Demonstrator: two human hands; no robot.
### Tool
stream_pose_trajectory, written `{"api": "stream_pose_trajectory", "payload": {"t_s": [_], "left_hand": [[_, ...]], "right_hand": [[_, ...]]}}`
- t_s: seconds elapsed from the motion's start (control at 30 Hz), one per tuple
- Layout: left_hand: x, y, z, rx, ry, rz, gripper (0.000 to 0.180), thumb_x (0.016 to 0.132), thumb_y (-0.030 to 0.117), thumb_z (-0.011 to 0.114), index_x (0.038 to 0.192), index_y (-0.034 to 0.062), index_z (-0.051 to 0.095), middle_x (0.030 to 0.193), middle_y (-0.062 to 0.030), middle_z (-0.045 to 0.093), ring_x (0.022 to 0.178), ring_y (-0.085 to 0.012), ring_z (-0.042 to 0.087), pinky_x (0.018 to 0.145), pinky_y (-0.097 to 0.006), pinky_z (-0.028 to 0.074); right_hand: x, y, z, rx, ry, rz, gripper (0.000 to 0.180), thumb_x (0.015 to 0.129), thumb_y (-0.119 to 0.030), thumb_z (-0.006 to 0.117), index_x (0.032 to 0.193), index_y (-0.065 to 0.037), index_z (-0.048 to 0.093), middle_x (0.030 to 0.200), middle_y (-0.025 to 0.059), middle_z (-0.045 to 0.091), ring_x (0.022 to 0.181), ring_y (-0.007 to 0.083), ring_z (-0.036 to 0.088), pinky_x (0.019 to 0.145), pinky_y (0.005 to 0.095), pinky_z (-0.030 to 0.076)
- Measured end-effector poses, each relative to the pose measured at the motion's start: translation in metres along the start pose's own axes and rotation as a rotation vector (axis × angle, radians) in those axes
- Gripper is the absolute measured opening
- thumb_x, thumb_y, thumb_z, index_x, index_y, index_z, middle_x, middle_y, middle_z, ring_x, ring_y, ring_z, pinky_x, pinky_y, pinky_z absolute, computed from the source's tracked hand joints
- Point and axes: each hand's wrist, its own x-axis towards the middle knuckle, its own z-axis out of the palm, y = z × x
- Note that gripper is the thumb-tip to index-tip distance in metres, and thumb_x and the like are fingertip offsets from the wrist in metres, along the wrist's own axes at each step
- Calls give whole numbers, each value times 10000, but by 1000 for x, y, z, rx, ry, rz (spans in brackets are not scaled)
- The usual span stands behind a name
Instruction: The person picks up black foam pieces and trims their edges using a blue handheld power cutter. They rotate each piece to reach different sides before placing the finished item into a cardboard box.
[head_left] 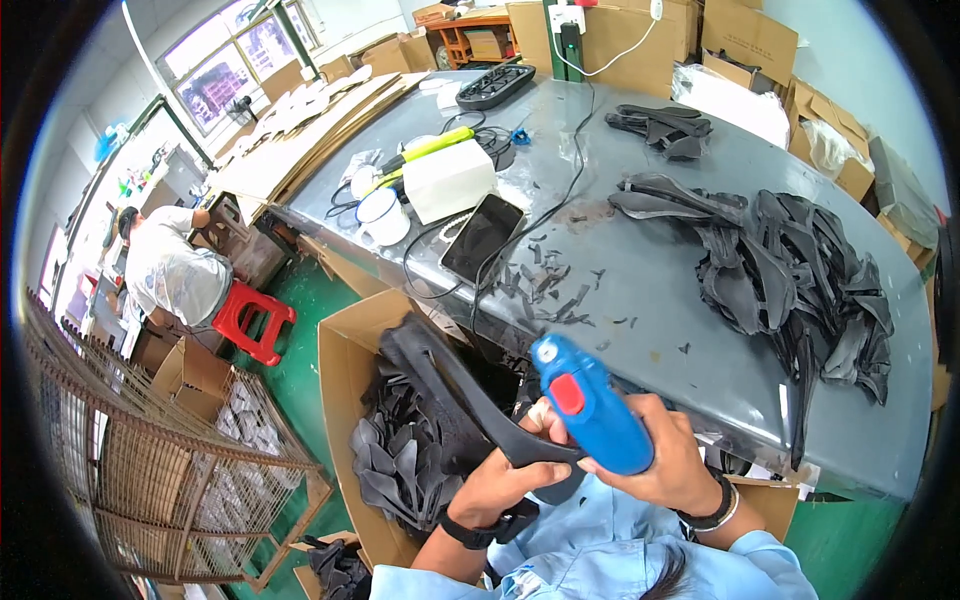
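Left hand (512,482): it held the near end of the black piece (497,427). The thumb lay on top, which seemed to stop the piece from tipping.
Black piece: it stuck out from the left hand toward 10 o'clock, with its far end over the box (342,375).
Right hand (672,470): it was wrapped around the blue tool (610,415), likely for a firm grip.
Blue tool: its top leaned toward 11 o'clock, and its red button (567,393) faced up with no finger on it. I could not tell if the tool touched the black piece.
Box: it stood at 9 o'clock from the hands. Its tall sides seemed to stop the black parts (405,465) inside from sliding out.
Pile (745,275): it lay on the table (670,330) at 2 o'clock, maybe so the right arm could reach it.
Scraps (545,283): these small black bits lay loose on the table near 12 o'clock.
Phone (482,238): it lay flat at 11 o'clock, perhaps there to be out of the way.
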Motion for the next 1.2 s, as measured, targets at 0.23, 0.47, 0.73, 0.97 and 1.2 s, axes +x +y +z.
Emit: {"api": "stream_pose_trajectory", "payload": {"t_s": [0.23, 0.47, 0.73, 0.97, 1.2], "left_hand": [[43, 9, 2, -357, 501, 851, 486, 950, 387, 471, 1234, -7, 447, 1023, -151, 604, 802, -192, 603, 653, -259, 498], [21, 20, -17, -249, 744, 698, 292, 896, 103, 506, 1161, 26, 413, 880, -104, 527, 656, -149, 555, 468, -223, 435], [7, 26, -12, 42, 598, 624, 352, 845, 122, 576, 1152, -18, 474, 806, -153, 599, 607, -173, 592, 474, -236, 476], [3, 31, -12, 92, 603, 624, 340, 850, 146, 591, 1123, -43, 517, 773, -153, 615, 611, -176, 613, 507, -248, 501], [2, 26, -9, 45, 585, 626, 316, 840, 86, 595, 1122, -37, 524, 816, -157, 630, 619, -177, 625, 532, -250, 521]], "right_hand": [[-8, -4, -4, 197, -326, -114, 541, 646, -171, 780, 1083, -24, 498, 789, 117, 627, 703, 322, 641, 608, 359, 500], [-14, 6, 1, -99, -258, -65, 506, 660, -229, 818, 991, 3, 513, 795, 152, 632, 675, 298, 654, 579, 342, 505], [-11, 6, 5, -156, -220, -54, 480, 662, -184, 806, 980, 9, 503, 783, 154, 630, 657, 306, 653, 559, 349, 502], [-15, 8, 7, -124, -131, -81, 513, 630, -172, 778, 1036, -16, 505, 704, 132, 623, 581, 299, 621, 532, 369, 481], [-16, 10, 5, -158, -191, -89, 531, 615, -163, 786, 1038, -9, 504, 710, 139, 621, 582, 306, 620, 533, 364, 481]]}}
